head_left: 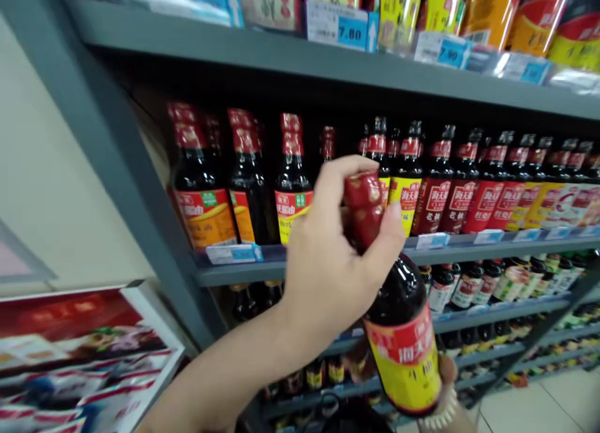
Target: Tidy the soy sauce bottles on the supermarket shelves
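A dark soy sauce bottle (403, 352) with a red and yellow label and a red cap is tilted in front of the shelves. My left hand (323, 270) reaches in from the lower left, its fingers and thumb wrapped round the bottle's red neck. My right hand (454, 392), with a bead bracelet on the wrist, holds the bottle from below at its base. Most of that hand is hidden behind the bottle.
A grey shelf (234, 273) carries a row of similar dark bottles (435, 195), with a gap behind my left hand. Price tags (347, 27) hang on the shelf above. Lower shelves (492, 311) hold smaller bottles. A red printed poster (79, 352) stands at the left.
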The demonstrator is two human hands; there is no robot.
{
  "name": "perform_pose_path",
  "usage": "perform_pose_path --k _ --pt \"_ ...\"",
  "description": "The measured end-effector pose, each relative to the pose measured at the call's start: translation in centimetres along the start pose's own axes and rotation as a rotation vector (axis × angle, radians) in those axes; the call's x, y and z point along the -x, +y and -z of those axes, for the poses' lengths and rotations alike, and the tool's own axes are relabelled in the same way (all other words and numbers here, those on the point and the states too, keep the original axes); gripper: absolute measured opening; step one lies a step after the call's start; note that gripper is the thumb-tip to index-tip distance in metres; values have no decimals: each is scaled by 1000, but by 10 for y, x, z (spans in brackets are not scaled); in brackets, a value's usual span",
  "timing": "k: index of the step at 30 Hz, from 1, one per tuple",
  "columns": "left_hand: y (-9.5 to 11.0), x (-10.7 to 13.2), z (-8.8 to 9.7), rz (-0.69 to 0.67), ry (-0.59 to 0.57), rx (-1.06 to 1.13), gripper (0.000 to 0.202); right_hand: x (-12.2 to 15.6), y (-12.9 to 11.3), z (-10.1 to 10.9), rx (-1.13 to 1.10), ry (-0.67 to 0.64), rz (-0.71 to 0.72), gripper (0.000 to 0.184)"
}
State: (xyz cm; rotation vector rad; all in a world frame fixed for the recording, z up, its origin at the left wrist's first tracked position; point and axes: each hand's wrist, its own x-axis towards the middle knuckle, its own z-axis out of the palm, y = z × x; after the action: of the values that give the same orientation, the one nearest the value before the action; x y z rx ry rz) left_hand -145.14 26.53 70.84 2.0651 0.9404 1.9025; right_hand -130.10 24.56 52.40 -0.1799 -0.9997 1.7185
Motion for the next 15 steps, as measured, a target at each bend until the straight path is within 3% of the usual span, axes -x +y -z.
perform_pose_path --k 2,7,15 --pt "-14 5 -19 97 -101 -39 35 1 10 -5 -118 -25 -11 76" --pt "-42 3 -43 236 -227 -183 44 15 20 -9 -303 226 -43 63" --pt "-45 -1 -54 242 -299 -208 38 23 22 -15 -455 335 -43 58"
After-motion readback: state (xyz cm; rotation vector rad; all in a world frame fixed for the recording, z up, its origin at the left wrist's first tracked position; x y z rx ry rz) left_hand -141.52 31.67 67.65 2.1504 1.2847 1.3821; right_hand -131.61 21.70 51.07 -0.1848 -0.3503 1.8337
